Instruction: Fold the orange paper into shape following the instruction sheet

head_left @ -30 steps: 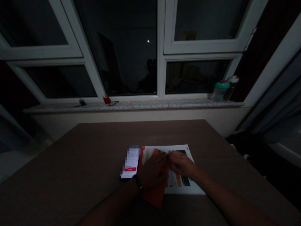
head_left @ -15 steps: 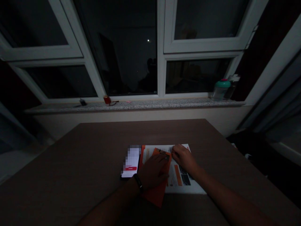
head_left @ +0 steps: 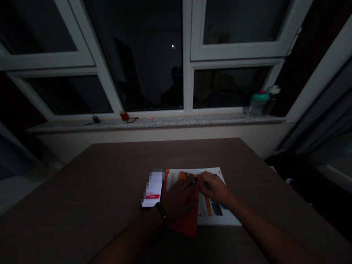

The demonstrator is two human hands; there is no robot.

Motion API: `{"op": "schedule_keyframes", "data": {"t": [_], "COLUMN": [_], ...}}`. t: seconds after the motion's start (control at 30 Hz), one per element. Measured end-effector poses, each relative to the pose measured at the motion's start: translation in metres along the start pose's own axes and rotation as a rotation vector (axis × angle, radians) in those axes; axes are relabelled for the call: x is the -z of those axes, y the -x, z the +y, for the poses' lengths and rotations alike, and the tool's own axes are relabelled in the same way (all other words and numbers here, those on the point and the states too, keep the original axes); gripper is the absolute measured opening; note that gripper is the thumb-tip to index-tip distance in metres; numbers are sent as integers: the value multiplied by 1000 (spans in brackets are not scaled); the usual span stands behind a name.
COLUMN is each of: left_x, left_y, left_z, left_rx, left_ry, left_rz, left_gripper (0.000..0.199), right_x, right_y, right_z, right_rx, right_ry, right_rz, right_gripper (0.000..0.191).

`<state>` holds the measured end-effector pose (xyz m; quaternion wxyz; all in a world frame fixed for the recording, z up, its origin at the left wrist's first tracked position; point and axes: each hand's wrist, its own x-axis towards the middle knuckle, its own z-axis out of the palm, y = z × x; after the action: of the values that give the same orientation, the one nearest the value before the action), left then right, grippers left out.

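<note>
An orange sheet of paper (head_left: 185, 226) lies slanted over a white printed page (head_left: 232, 219) with orange blocks and dark pictures. Flat on that sheet rests my left hand (head_left: 178, 198), fingers stretched out, a dark band on its wrist. My right hand (head_left: 214, 187) has its fingers pinched together at the sheet's upper right edge, above the white page. Whether the sheet is loose or a folded leaf of a booklet, I cannot tell. Just left of the papers is a phone (head_left: 152, 201) with its screen lit and partly blurred out.
The papers and phone lie on a brown wooden table (head_left: 110, 183). Behind it runs a speckled stone windowsill (head_left: 176, 122) with a small red object (head_left: 124, 116), a dark little item (head_left: 95, 119) and a teal-lidded bottle (head_left: 258, 102).
The orange sheet's right and lower edges have shifted right. My right hand has moved slightly down and left onto its edge. My left hand stays nearly in place.
</note>
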<state>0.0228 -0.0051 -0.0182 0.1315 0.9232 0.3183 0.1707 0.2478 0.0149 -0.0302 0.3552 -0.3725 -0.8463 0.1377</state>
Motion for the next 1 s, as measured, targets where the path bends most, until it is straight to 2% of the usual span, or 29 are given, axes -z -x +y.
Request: {"op": "schedule_keyframes", "data": {"t": [0.1,0.17,0.37,0.43,0.77,1.0], "left_x": [1,2,2,1,0,3], "left_y": [-1,-1,0,0,-1,-1], "left_z": [1,1,1,1,1,2], "left_rx": [6,-9,-27,-23,-13,6], "left_ry": [-1,-3,-6,-10,-6,-9], "left_rz": [-2,-2,2,8,2,-16], "left_gripper": [61,60,62,62,60,63], "right_x": [0,-1,-1,-2,-5,-1], "right_y": [1,-1,-7,-7,3,-5], "right_z": [-2,0,10,12,0,5], "right_rx": [109,122,-59,-74,127,-59], "right_ry": [-51,-67,66,77,-142,20], "right_rz": [-87,-93,44,54,-104,7], "right_gripper": [18,20,22,22,22,21]}}
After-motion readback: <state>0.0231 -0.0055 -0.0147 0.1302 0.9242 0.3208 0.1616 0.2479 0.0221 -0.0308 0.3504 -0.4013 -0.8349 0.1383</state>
